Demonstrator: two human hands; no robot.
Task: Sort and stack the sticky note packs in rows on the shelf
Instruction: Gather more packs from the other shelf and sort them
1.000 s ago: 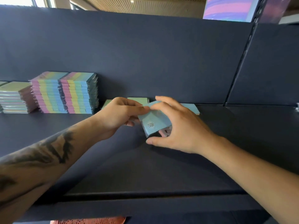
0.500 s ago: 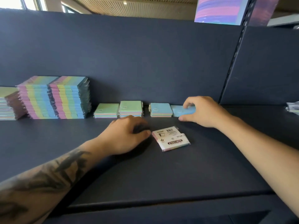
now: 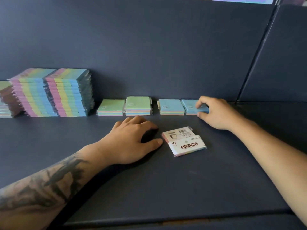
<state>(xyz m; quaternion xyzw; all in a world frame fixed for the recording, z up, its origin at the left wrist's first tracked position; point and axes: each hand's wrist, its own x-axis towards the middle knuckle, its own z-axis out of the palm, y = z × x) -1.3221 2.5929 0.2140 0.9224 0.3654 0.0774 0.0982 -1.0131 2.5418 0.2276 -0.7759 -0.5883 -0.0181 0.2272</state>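
Observation:
Along the back of the dark shelf (image 3: 166,188) lie several low sticky note packs: two green-topped packs (image 3: 111,107) (image 3: 138,105) and two blue-topped ones (image 3: 171,106). My right hand (image 3: 216,112) grips the rightmost blue pack (image 3: 189,106) at its right edge. A pack with a white "STICKY NOTE" label (image 3: 184,141) lies face up in the middle of the shelf. My left hand (image 3: 132,140) rests on the shelf just left of it, fingers curled loosely, thumb tip almost at its edge, holding nothing.
Two tall stacks of rainbow-striped packs (image 3: 34,93) (image 3: 69,92) stand at the back left, with a lower stack (image 3: 5,100) beyond them at the frame's edge. A vertical divider (image 3: 255,52) splits the back panel at the right.
Both hands held a blue pack together a second ago. My right hand carried it to the back row's right end; my left hand dropped to the shelf beside the labelled pack.

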